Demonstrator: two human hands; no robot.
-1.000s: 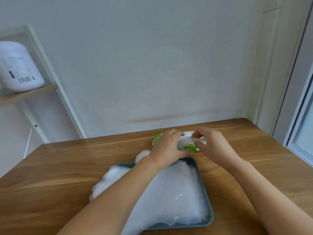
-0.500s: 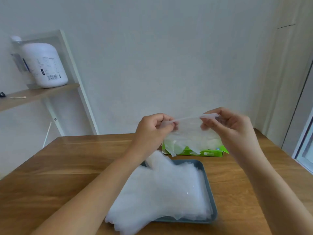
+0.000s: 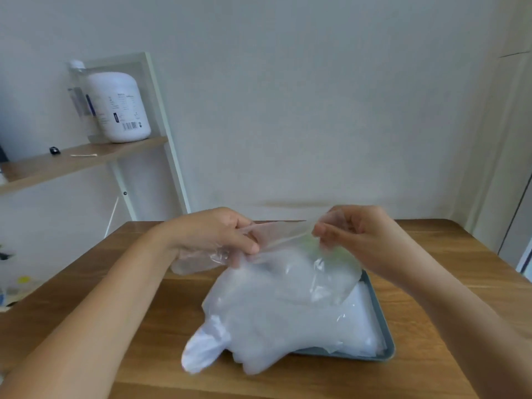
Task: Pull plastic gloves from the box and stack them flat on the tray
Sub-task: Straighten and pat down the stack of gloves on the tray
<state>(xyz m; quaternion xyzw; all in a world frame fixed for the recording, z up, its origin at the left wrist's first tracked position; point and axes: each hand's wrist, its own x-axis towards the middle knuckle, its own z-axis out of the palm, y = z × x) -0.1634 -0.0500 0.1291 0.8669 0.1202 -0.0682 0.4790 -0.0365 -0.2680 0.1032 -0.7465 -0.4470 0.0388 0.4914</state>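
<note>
A clear plastic glove [image 3: 290, 263] is stretched between both hands above the far end of the grey tray [image 3: 379, 321]. My left hand [image 3: 218, 237] pinches its left edge and my right hand [image 3: 354, 234] pinches its right edge. The glove hangs down over a thick stack of gloves [image 3: 276, 326] that lies on the tray, with fingers spilling over the tray's near left edge. The green glove box is mostly hidden behind the held glove; only a faint green tint [image 3: 313, 243] shows through.
The wooden table [image 3: 149, 326] runs to the wall behind. At left a wooden shelf [image 3: 72, 162] with a white frame carries a white jug [image 3: 118, 108]. A window frame [image 3: 521, 243] stands at the right edge.
Both hands went from the box up into the air with a glove, then came down toward the tray. The glove now spreads wide over the stack.
</note>
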